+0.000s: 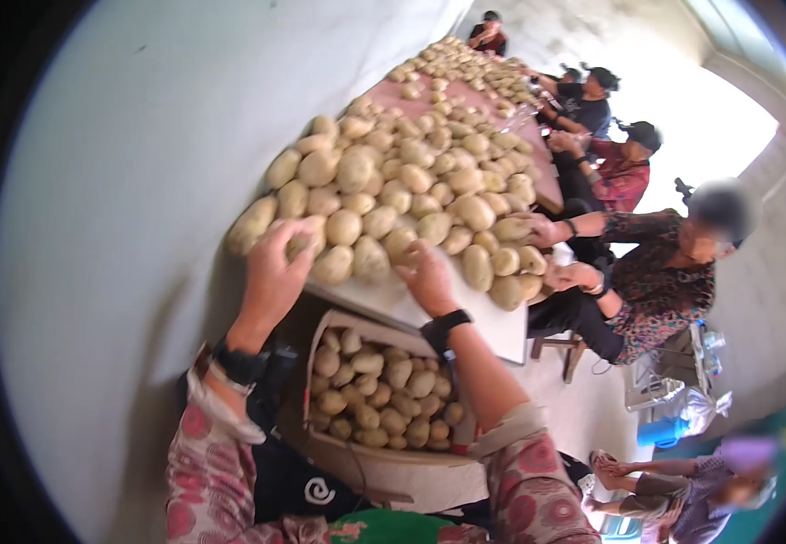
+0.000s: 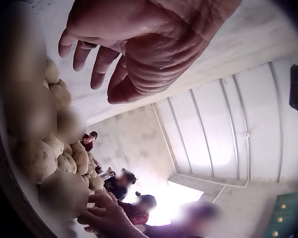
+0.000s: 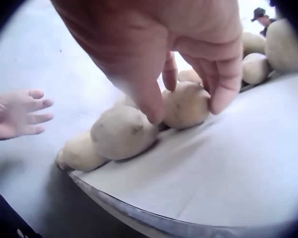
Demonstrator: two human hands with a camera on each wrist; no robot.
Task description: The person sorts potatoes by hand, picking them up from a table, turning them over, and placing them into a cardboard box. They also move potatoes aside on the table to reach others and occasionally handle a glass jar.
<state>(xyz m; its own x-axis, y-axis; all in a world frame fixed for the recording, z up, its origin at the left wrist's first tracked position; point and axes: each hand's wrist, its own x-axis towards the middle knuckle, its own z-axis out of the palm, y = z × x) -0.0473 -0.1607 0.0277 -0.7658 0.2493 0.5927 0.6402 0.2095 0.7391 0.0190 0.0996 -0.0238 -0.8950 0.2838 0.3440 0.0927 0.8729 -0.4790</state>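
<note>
My right hand [image 1: 429, 279] is at the near edge of the potato pile on the white table [image 1: 493, 331]. In the right wrist view its thumb and fingers grip a tan potato [image 3: 186, 106] that sits low over the table top. Another potato [image 3: 124, 133] with a dark spot lies right beside the thumb. My left hand [image 1: 275, 276] is raised at the pile's left end, fingers loosely bent and apart. Nothing shows in its palm in the left wrist view, where large potatoes [image 2: 32, 161] lie below and to the left of the fingers.
Below the table edge stands a cardboard box [image 1: 320, 331] of potatoes [image 1: 384, 399]. A seated person [image 1: 656, 263] on the right handles potatoes at the same pile. Several more people sit farther along. A wall [image 1: 121, 181] runs along the left. A blue container [image 1: 663, 432] stands at the right.
</note>
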